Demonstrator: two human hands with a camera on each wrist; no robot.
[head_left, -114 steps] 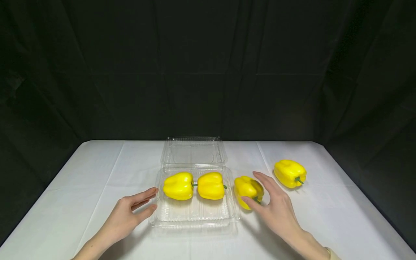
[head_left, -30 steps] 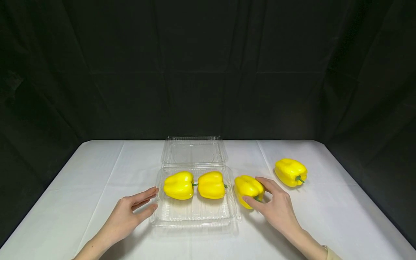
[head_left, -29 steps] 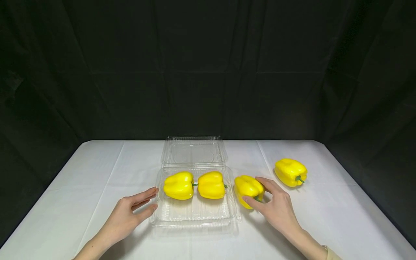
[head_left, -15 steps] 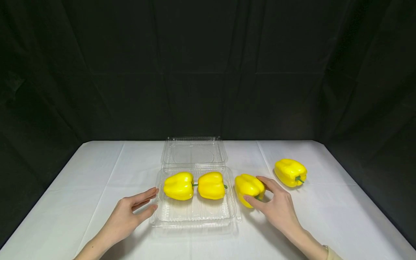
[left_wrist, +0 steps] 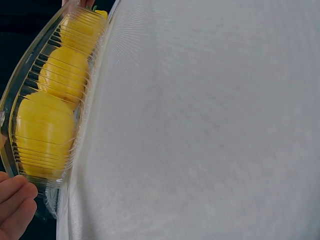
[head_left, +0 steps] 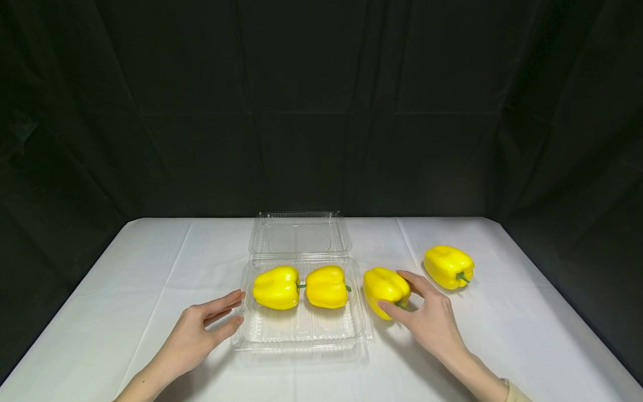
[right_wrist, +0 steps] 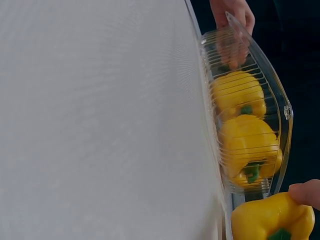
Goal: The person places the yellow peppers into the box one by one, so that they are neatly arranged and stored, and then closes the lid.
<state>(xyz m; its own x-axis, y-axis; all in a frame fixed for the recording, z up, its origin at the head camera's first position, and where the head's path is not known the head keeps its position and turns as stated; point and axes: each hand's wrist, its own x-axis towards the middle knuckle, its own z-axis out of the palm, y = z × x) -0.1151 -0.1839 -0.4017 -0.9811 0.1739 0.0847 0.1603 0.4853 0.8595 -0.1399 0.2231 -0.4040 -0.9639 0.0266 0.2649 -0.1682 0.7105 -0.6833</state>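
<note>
- On the table [head_left: 150,251], near its front edge: 1 clear clamshell [head_left: 301,329], lid open, 2 yellow peppers inside.
- Outside: 2 peppers; held pepper [head_left: 384,286] just right of clamshell, far pepper [head_left: 448,267] toward right edge.
- Right hand [head_left: 432,321] grasps held pepper.
- Left hand [head_left: 193,335] relaxed, fingertips touching clamshell's left rim.

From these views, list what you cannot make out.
- Right hand: its palm-side contact with the grasped pepper is hidden by the hand in the head view; the right wrist view's edge shows one fingertip only.
- Left hand: cut off in the left wrist view.
- Far pepper: absent from both wrist views.
</note>
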